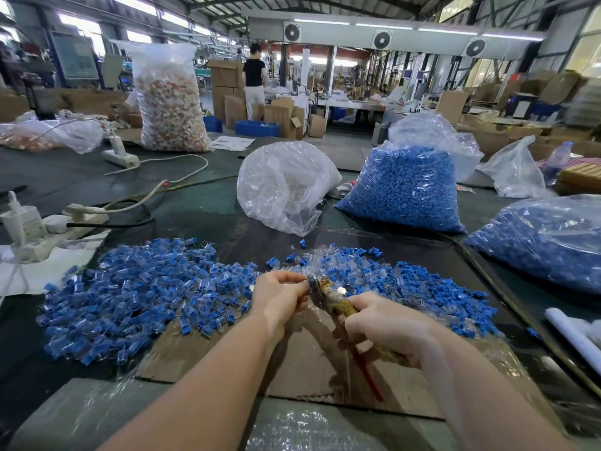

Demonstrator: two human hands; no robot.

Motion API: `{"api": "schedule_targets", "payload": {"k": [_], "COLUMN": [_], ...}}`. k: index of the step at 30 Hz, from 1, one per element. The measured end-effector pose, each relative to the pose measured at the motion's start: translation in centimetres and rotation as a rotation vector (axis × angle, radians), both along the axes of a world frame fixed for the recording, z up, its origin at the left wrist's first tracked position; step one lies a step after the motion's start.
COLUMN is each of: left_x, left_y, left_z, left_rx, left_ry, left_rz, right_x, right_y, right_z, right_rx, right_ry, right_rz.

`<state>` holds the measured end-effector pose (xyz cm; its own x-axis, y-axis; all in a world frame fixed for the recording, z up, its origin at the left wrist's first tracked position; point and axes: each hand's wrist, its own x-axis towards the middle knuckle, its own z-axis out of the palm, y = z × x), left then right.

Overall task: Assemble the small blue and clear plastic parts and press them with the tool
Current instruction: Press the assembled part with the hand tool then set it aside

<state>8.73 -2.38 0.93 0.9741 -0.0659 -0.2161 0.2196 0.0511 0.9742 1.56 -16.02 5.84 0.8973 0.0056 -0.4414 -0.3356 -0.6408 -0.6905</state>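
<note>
The left hand (280, 292) pinches one small blue and clear part (311, 283) between curled fingertips, just above the near middle of the desk (201, 219). The right hand (385, 323) wraps its grip around the worn, yellowish handles of one metal tool (331, 296), whose tip meets the pinched part. One red strip (369, 375) lies under the right wrist on a flat brown sheet of cardboard (309, 366).

Around the hands spread two loose heaps of small parts, too many to count: a wide heap (136, 291) at the left and a thinner heap (422, 281) at the right, both blue mixed with clear plastic.

Farther off stand crinkled clear bags: one nearly empty bag (286, 187) in the middle and two bags (406, 190) (546, 242) of blue pieces at the right. At the far left rises one tall sack (169, 99) of pale and orange bits. Two white power strips (121, 156) (48, 236) with cords lie at the left.
</note>
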Motion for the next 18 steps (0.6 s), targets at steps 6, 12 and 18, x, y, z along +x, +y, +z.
{"api": "schedule_targets", "payload": {"k": [6, 12, 18], "left_x": [-0.4, -0.7, -0.7], "left_y": [-0.3, -0.8, -0.9], "left_z": [-0.1, 0.1, 0.0], "left_rx": [-0.047, -0.059, -0.022], "left_ry": [0.017, 0.007, -0.019], "left_rz": [0.040, 0.052, 0.063], "right_x": [0.1, 0.0, -0.4], "right_y": [0.3, 0.5, 0.6], "right_z": [-0.3, -0.8, -1.1], "right_rx": [-0.085, -0.177, -0.010], "right_ry": [-0.039, -0.089, -0.134], "right_rz": [0.027, 0.035, -0.056]}}
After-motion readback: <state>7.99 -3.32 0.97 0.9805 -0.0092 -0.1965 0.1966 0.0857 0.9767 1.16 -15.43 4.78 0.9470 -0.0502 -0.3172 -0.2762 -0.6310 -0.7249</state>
